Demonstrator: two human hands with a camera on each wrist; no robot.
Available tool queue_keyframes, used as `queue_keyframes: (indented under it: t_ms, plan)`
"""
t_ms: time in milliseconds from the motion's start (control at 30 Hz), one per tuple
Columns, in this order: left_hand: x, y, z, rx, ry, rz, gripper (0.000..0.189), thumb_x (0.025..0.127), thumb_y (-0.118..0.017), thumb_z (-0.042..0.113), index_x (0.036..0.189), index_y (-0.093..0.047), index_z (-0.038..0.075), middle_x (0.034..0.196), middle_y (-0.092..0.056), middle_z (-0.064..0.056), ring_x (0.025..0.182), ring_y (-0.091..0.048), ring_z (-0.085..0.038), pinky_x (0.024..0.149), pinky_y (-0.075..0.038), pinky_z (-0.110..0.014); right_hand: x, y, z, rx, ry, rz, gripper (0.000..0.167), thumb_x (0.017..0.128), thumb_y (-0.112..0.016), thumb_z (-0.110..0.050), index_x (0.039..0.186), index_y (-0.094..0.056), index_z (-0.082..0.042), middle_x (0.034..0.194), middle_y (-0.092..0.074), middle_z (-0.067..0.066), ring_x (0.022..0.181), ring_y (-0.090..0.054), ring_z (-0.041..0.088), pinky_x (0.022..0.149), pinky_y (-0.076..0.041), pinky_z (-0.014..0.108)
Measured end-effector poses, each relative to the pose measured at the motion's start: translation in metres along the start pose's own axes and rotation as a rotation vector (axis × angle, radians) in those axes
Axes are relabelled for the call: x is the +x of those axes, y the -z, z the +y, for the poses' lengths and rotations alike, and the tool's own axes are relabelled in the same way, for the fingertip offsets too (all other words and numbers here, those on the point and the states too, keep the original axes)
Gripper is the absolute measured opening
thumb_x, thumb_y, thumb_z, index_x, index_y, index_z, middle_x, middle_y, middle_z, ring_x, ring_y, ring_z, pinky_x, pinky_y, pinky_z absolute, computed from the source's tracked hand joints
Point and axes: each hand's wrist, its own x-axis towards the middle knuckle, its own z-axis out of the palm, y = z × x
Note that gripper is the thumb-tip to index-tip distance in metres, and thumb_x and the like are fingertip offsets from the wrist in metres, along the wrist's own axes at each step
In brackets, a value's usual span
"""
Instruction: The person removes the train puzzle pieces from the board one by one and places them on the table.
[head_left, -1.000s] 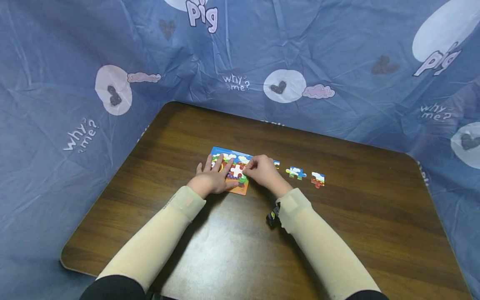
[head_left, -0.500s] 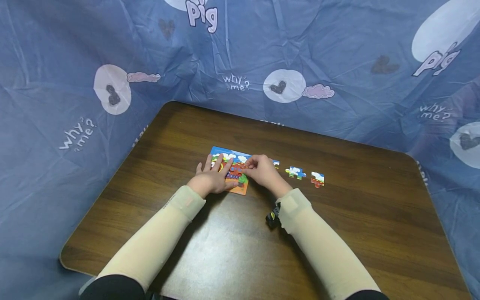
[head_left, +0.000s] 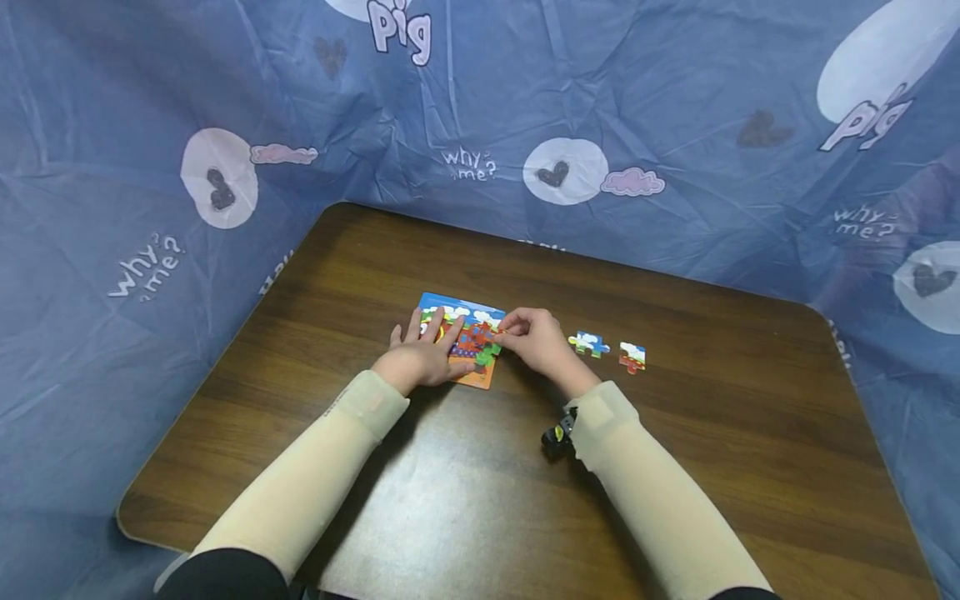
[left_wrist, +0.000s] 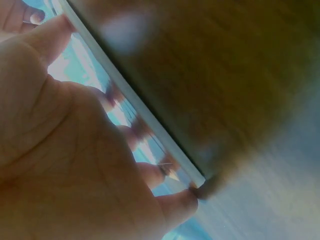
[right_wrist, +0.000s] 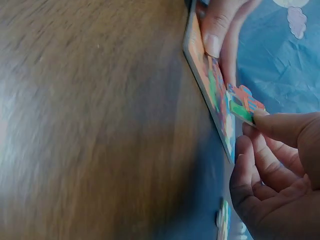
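My left hand [head_left: 415, 361] rests on a colourful jigsaw board [head_left: 480, 379] with its fingers spread flat. In the left wrist view its fingertips [left_wrist: 182, 205] lie along the board's edge. Above the board's right side, my right hand [head_left: 536, 342] pinches a small red and green jigsaw piece [right_wrist: 246, 104] between thumb and fingers. The right wrist view shows this piece tilted, close over the board's printed face. Red, green and blue picture parts show between the two hands; the board's left part is covered by the left hand.
To the right of the board lie two loose jigsaw pieces, a blue and green one [head_left: 588, 343] and a red and white one [head_left: 632, 357]. The brown wooden table [head_left: 712, 433] has rounded corners. A blue patterned cloth [head_left: 465, 108] hangs behind it.
A white cross-shaped patch on the board has given way to red picture parts. The right hand has shifted slightly right and now hides a loose piece beside the board. The left hand stays put.
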Motion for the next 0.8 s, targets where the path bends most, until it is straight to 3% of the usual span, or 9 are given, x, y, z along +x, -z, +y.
queue_keyframes:
  t_ms: [300, 800]
  plan:
    - [-0.001, 0.000, 0.000, 0.004, -0.004, 0.009, 0.090, 0.094, -0.032, 0.080, 0.160, 0.013, 0.039, 0.167, 0.020, -0.002, 0.147, 0.026, -0.038, 0.115, 0.001, -0.064, -0.017, 0.027, 0.012, 0.080, -0.028, -0.009, 0.016, 0.095, -0.076, -0.018, 0.104, -0.073, -0.005, 0.086, -0.074, 0.010, 0.078, -0.068, 0.033, 0.057, -0.052, 0.037]
    - [-0.005, 0.002, 0.001, -0.010, -0.007, 0.010, 0.090, 0.095, -0.033, 0.079, 0.161, 0.012, 0.038, 0.167, 0.021, -0.002, 0.148, 0.025, -0.038, 0.115, 0.002, -0.064, -0.045, 0.064, 0.041, 0.095, -0.080, -0.003, 0.021, 0.094, -0.077, -0.014, 0.108, -0.073, 0.001, 0.089, -0.075, 0.011, 0.081, -0.072, 0.030, 0.069, -0.056, 0.040]
